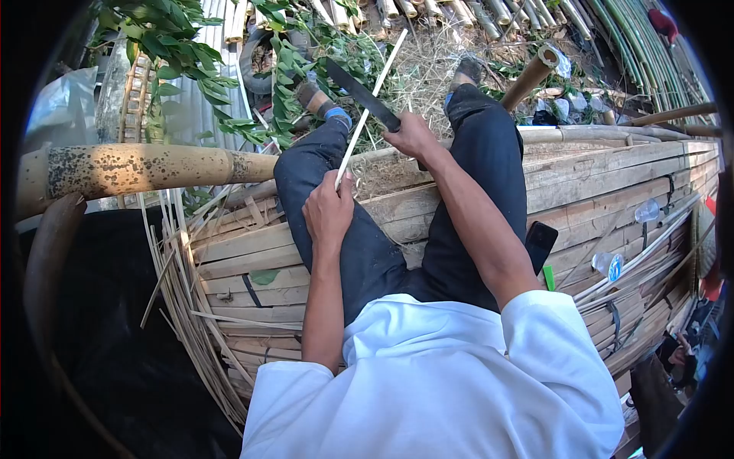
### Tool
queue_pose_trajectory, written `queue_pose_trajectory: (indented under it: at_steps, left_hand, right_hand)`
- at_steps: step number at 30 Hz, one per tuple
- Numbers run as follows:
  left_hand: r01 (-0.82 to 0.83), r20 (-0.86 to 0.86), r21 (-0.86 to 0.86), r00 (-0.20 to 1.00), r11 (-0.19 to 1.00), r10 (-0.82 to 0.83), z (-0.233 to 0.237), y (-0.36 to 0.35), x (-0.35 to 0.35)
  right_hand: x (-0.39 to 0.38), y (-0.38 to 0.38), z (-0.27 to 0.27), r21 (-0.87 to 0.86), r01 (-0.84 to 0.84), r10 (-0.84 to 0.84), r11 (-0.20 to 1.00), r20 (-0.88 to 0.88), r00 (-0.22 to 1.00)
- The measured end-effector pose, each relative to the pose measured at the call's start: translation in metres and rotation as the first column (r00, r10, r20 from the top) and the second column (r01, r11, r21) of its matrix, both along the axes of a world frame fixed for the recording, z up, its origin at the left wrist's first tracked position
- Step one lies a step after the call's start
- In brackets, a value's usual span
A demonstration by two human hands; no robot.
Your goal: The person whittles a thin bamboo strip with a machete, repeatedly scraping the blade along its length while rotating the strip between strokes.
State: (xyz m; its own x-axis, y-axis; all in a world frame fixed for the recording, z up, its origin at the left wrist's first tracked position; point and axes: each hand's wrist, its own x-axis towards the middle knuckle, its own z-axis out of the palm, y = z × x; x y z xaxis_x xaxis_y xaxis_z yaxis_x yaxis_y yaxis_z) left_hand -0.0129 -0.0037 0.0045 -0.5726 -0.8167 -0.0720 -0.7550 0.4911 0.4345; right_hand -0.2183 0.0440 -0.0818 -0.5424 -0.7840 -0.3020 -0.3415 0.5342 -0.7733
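Observation:
My left hand [327, 210] is closed around the lower end of a thin pale bamboo strip [372, 103], which slants up and to the right over my left knee. My right hand [414, 139] grips the handle of a machete. Its dark blade [359, 93] points up and to the left, and the strip crosses it near mid-blade. Whether blade and strip touch, I cannot tell. Both hands are in front of my body, the right one between my knees.
I sit on a bench of split bamboo slats [612, 180]. A thick bamboo pole [145, 172] lies at left, above a bundle of thin strips [195, 306]. A phone [541, 242] and plastic cups [608, 265] rest at right. Leafy branches [180, 57] hang at upper left.

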Motion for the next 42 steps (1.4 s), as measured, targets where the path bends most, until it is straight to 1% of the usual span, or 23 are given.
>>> queue_pose_trajectory:
  at_steps: [3, 5, 8, 9, 10, 11, 12, 13, 15, 17, 19, 21, 23, 25, 29, 30, 31, 33, 35, 37, 39, 41, 42]
  left_hand:
    - [-0.002, 0.005, 0.003, 1.0, 1.0, 0.002, -0.001, -0.001, 0.002]
    - [0.016, -0.069, -0.013, 0.997, 1.0, -0.016, -0.002, 0.0, 0.004]
    - [0.01, -0.106, 0.046, 0.994, 0.999, -0.005, -0.001, -0.001, 0.005]
    - [0.007, -0.113, 0.045, 0.994, 0.999, -0.002, -0.001, -0.001, 0.006]
    - [0.005, -0.17, 0.082, 0.985, 0.997, 0.009, -0.002, -0.002, 0.008]
    - [0.006, -0.225, 0.121, 0.974, 0.993, 0.022, -0.004, -0.004, 0.009]
    - [0.005, -0.228, 0.127, 0.973, 0.992, 0.024, -0.004, -0.006, 0.011]
    - [0.012, -0.274, 0.188, 0.961, 0.982, 0.041, -0.003, -0.008, 0.013]
    - [0.036, -0.357, 0.315, 0.931, 0.948, 0.083, 0.001, -0.01, 0.019]
    - [0.07, -0.481, 0.423, 0.862, 0.903, 0.159, 0.001, -0.008, 0.026]
    - [0.061, -0.523, 0.466, 0.823, 0.883, 0.22, 0.003, -0.004, 0.033]
    - [0.07, -0.552, 0.501, 0.794, 0.862, 0.256, 0.008, 0.0, 0.037]
    - [0.06, -0.525, 0.656, 0.752, 0.752, 0.398, 0.023, 0.008, 0.039]
    - [0.069, -0.526, 0.69, 0.731, 0.721, 0.434, 0.029, 0.014, 0.04]
    - [0.099, -0.526, 0.719, 0.724, 0.687, 0.446, 0.035, 0.019, 0.045]
    - [0.108, -0.535, 0.715, 0.72, 0.691, 0.442, 0.036, 0.02, 0.046]
    - [0.116, -0.544, 0.71, 0.716, 0.695, 0.437, 0.036, 0.021, 0.047]
    - [0.106, -0.534, 0.721, 0.716, 0.685, 0.451, 0.036, 0.024, 0.048]
    - [0.102, -0.522, 0.735, 0.717, 0.671, 0.463, 0.035, 0.027, 0.049]
    - [0.122, -0.516, 0.741, 0.733, 0.66, 0.444, 0.032, 0.03, 0.047]
    - [0.138, -0.518, 0.746, 0.735, 0.652, 0.437, 0.031, 0.035, 0.044]
    - [0.152, -0.521, 0.745, 0.74, 0.649, 0.425, 0.031, 0.039, 0.041]
    - [0.174, -0.521, 0.746, 0.754, 0.643, 0.401, 0.031, 0.041, 0.04]
  right_hand:
    - [0.001, 0.002, 0.005, -0.046, -0.098, 0.097, 0.994, -0.031, 0.995]
    - [-0.004, 0.0, 0.012, -0.056, -0.077, 0.075, 0.995, -0.049, 0.996]
    - [-0.02, -0.005, 0.012, -0.105, 0.069, -0.051, 0.992, 0.157, 0.986]
    - [-0.022, -0.005, 0.02, -0.106, 0.064, -0.048, 0.992, 0.15, 0.988]
    - [-0.025, -0.003, 0.028, -0.185, 0.198, -0.104, 0.962, 0.421, 0.901]
    - [-0.028, -0.002, 0.035, -0.218, 0.345, -0.121, 0.913, 0.663, 0.739]
    - [-0.029, 0.001, 0.053, -0.208, 0.436, -0.121, 0.876, 0.778, 0.616]
    - [-0.036, 0.003, 0.058, -0.296, 0.484, 0.015, 0.823, 0.864, 0.503]
    - [-0.052, 0.009, 0.077, -0.309, 0.59, 0.1, 0.746, 0.928, 0.358]
    - [-0.077, 0.02, 0.093, -0.419, 0.604, 0.286, 0.678, 0.907, 0.308]
    - [-0.098, 0.032, 0.118, -0.521, 0.572, 0.383, 0.634, 0.854, 0.353]
    - [-0.105, 0.049, 0.147, -0.515, 0.662, 0.392, 0.544, 0.854, 0.343]
    - [-0.11, 0.055, 0.171, -0.596, 0.674, 0.699, 0.438, 0.697, 0.162]
    - [-0.119, 0.064, 0.187, -0.688, 0.665, 0.762, 0.291, 0.587, 0.273]
    - [-0.127, 0.084, 0.213, -0.669, 0.743, 0.884, 0.019, 0.359, 0.3]
    - [-0.135, 0.091, 0.213, -0.698, 0.714, 0.885, -0.058, 0.295, 0.36]
    - [-0.162, 0.102, 0.211, -0.599, 0.801, 0.945, 0.009, 0.267, 0.189]
    - [-0.166, 0.114, 0.219, -0.458, 0.883, 0.938, -0.101, 0.252, 0.238]
    - [-0.165, 0.123, 0.221, -0.471, 0.861, 0.919, -0.191, 0.223, 0.325]
    - [-0.17, 0.135, 0.231, -0.386, 0.845, 0.736, -0.371, 0.433, 0.521]
    - [-0.155, 0.144, 0.242, -0.221, 0.851, 0.72, -0.476, 0.457, 0.522]
    - [-0.15, 0.157, 0.258, -0.041, 0.946, 0.942, -0.323, 0.079, 0.325]
    - [-0.127, 0.154, 0.269, 0.018, 0.965, 0.961, -0.261, -0.088, 0.262]
